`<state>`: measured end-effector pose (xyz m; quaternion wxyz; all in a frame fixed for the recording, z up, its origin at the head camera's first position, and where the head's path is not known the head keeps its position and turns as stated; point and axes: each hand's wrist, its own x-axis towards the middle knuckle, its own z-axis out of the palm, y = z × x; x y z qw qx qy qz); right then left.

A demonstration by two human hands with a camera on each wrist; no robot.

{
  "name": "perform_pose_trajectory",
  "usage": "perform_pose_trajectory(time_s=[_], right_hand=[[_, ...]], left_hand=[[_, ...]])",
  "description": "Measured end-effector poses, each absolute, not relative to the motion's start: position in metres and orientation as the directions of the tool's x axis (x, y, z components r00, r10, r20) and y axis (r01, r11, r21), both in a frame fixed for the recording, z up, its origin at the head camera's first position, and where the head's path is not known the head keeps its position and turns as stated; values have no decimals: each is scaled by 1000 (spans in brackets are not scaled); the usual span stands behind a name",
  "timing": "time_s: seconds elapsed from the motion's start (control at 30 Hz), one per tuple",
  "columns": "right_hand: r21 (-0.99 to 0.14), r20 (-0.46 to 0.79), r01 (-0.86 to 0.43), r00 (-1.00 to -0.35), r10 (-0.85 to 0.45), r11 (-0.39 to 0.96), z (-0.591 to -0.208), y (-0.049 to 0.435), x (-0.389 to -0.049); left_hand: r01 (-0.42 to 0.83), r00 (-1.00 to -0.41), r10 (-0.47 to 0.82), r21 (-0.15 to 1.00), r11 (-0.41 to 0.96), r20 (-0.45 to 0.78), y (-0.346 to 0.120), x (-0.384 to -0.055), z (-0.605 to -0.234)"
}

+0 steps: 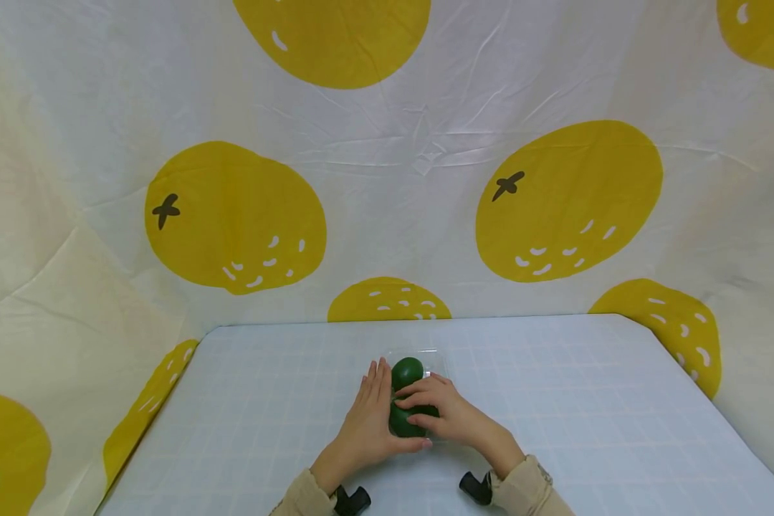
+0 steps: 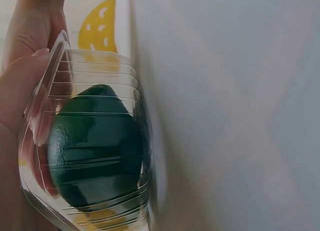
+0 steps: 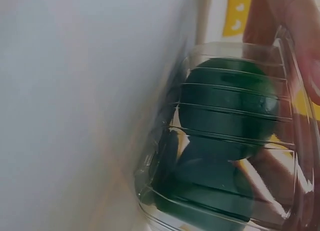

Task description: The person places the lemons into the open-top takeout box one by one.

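Observation:
A clear plastic container (image 1: 436, 354) on the table holds dark green avocados. One avocado (image 1: 407, 373) lies toward its far end, and a nearer avocado (image 1: 401, 423) is partly covered by fingers. My left hand (image 1: 369, 424) lies along the container's left side, fingers straight and together, thumb stretched across the near end. From the right, my right hand (image 1: 450, 411) reaches over the container, its curled fingers and thumb on the nearer avocado. Through the ribbed wall in the left wrist view shows an avocado (image 2: 95, 146); the right wrist view shows an upper avocado (image 3: 225, 106) with more green below.
A pale checked cloth covers the table (image 1: 245, 416). Behind and beside it hangs a white curtain (image 1: 400, 215) printed with big yellow fruit. Black wrist mounts, a left one (image 1: 353, 502) and a right one (image 1: 476, 489), sit at the beige sleeves.

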<state>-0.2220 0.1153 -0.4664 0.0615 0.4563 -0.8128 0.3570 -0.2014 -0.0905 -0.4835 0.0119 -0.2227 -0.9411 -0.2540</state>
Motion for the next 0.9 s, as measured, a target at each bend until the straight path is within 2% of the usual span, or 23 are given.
perform_pose_trajectory(time_s=[0.23,0.43,0.57,0.73,0.9], right_hand=[[-485,397,-786,-588,-705,382,-466,114,-220],[-452,406,-803,-574,-711,390,-464,115,-221],[-455,395,-772,-621,-677,443,-459,118,-220],[-435,296,-704,-701,-649,562,-453,120,-216],[-378,201,-699,-702,-684,607,-455,122,-217]], left_hand=[[434,-897,420,467,771,139,-91,-200,-485],[428,-900,416,463,777,133,-91,-200,-485],[426,-900,416,458,780,127,-92,-200,-485],[434,-897,419,457,777,139,-91,-201,-485],[436,-897,417,446,782,145,-90,-202,-485]])
